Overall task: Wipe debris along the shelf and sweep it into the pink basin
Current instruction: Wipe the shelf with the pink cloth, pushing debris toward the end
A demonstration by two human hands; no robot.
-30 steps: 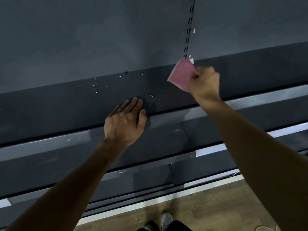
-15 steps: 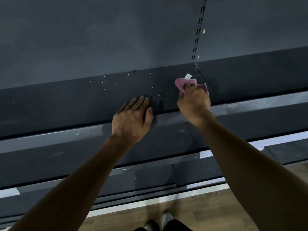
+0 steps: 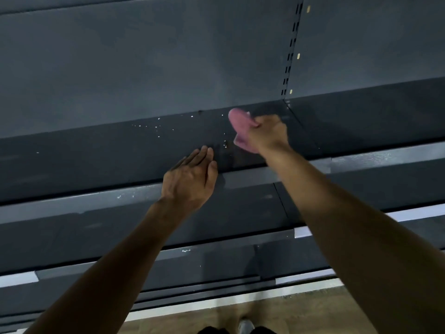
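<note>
A dark grey shelf runs across the view at chest height. Small white crumbs of debris lie scattered on it left of centre. My right hand grips a pink cloth and presses it on the shelf just right of the crumbs; the cloth is blurred. My left hand rests with straight fingers on the shelf's front edge, palm turned toward the cloth. No pink basin is in view.
The back panel rises behind the shelf, with a slotted upright at the right. Lower shelves with grey and white price rails step out below. Wooden floor and a shoe show at the bottom.
My right hand brought the pink cloth down from the air onto the shelf and swept it left toward the crumbs. My left hand stayed at the front edge.
</note>
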